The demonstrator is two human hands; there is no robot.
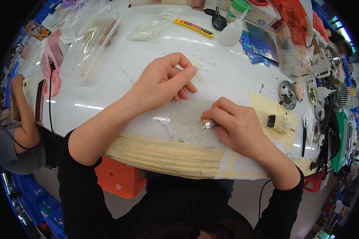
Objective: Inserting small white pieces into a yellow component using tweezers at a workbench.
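My right hand [237, 125] is closed round a short tool with a silvery metal end [210, 125]; its kind is hard to make out. The metal end points left, low over a scatter of tiny pale pieces [189, 130] on the white table [119, 89]. My left hand [167, 79] is held above the table, farther away and to the left. Its thumb and forefinger come together in a pinch, and whatever may be between them is hidden or too small to see. Beyond its fingertips lies a second patch of small pale bits [197, 67].
Layered masking tape [163, 155] covers the near edge. At the back lie a yellow cutter [194, 28], a car key [218, 20] and a white squeeze bottle [231, 34]. A clear plastic box [91, 47] stands left, small round tins [287, 95] right. Another person's arm [24, 115] rests far left.
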